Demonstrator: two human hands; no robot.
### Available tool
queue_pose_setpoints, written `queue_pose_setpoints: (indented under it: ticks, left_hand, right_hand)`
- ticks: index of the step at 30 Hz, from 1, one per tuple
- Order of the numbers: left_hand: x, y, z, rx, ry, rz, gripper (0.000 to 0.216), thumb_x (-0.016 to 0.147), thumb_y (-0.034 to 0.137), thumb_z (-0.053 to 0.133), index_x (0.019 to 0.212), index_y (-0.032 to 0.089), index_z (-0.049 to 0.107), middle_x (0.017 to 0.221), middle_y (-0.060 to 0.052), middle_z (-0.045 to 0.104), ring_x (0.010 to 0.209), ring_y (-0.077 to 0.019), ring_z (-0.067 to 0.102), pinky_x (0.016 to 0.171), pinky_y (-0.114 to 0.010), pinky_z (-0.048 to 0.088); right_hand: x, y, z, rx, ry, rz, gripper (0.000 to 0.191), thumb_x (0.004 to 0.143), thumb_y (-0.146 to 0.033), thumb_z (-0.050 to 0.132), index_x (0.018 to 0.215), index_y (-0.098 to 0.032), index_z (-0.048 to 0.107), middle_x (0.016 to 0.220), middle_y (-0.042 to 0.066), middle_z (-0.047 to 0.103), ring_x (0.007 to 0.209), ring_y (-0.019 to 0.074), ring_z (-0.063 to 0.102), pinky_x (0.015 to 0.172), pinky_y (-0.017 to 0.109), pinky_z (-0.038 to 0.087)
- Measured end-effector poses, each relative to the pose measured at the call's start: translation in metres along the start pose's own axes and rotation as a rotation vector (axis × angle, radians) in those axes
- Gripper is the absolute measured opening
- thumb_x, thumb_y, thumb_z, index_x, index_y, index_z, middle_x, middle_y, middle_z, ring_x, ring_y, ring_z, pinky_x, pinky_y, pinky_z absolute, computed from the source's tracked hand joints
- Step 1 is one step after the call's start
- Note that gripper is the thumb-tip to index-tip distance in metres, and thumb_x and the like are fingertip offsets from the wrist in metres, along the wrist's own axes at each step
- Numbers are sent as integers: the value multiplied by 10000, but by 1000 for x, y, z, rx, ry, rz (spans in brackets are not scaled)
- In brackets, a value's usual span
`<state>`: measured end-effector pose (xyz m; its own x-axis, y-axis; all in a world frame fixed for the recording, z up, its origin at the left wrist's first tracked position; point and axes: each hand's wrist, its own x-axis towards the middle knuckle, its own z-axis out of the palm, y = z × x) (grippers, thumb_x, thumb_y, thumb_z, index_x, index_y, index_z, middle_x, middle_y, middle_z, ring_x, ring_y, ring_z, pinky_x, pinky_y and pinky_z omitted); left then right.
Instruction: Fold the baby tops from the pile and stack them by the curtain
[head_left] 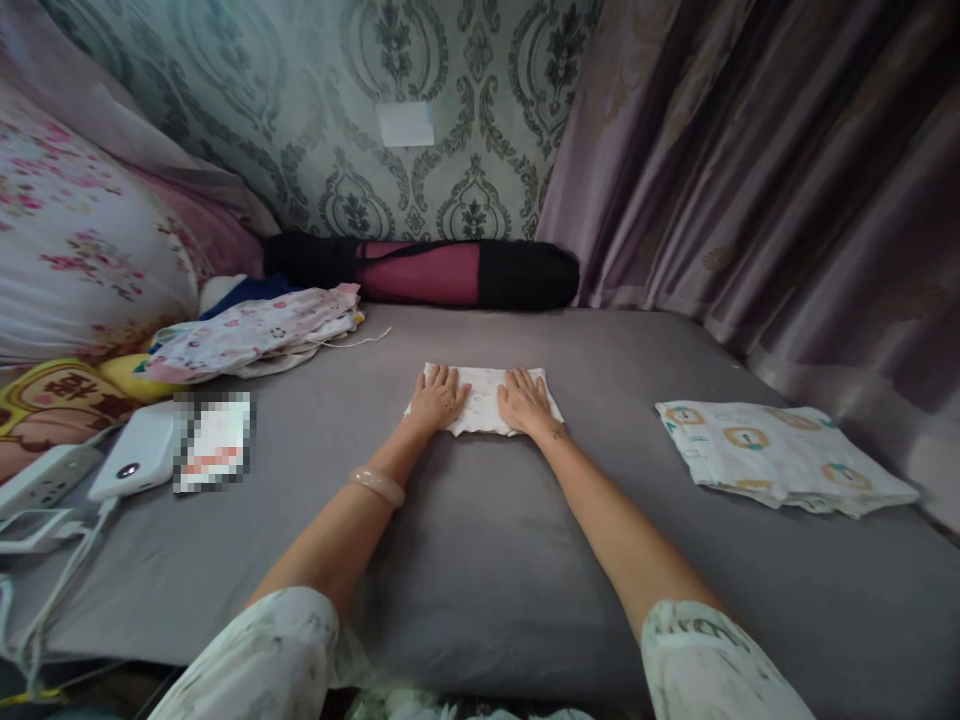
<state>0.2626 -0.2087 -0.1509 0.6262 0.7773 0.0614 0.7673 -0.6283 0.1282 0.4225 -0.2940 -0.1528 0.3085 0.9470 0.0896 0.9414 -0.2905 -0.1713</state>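
A small white folded cloth with faint printed marks lies flat on the grey sheet, near the middle of the view. My left hand rests palm down on its left end, fingers stretched out and pointing away from me. On the right end lies my right hand, also flat with its fingers extended. Between the two hands the middle of the cloth shows; its parts under my palms are hidden. A pale bangle circles my left forearm.
Right of me lies a folded patterned cloth. Printed clothes are heaped at the left, behind a white power bank and a power strip with cables. A black and maroon bag lies along the wall, beside purple curtains.
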Motion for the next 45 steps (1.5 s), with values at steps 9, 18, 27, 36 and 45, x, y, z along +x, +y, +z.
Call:
queue_pose_setpoints:
  ticks: [9,18,27,36,45]
  left_hand:
    - [0,-1,1,-20,15,-1,571,980,451,230,1401,105,401,1508,-176,356,1422,-312,254,1136,-512,198]
    - [1,9,-10,9,-29,5,607,981,450,213,1445,83,347,1541,-178,296,1449,-308,189,1155,-532,129]
    - [2,14,10,5,-27,38,614,988,459,156,1464,110,325,1542,-159,303,1439,-291,226,1152,-519,143]
    - [1,15,7,-17,-23,33,606,986,455,179,1452,101,338,1539,-175,303,1441,-302,217,1151,-519,138]
    - [-13,5,-5,-106,-17,-17,542,975,412,291,1440,139,350,1532,-166,323,1443,-304,211,1149,-532,159]
  right_hand:
    - [1,1,4,4,-5,11,528,973,-302,264,1430,-68,385,1522,153,345,1422,265,240,1153,490,132]
    - [0,-11,-10,24,-7,-16,519,974,-297,275,1415,-56,404,1514,169,352,1412,283,266,1147,491,149]
    - [-1,-17,4,36,8,-29,539,972,-300,263,1435,-51,383,1519,154,351,1420,270,249,1159,477,117]
    - [0,-18,2,34,-1,-18,537,969,-297,262,1434,-57,384,1521,147,349,1417,272,255,1159,478,120]
    - [4,-31,-4,52,-18,-33,524,955,-265,289,1425,-56,389,1517,162,349,1420,278,244,1154,492,111]
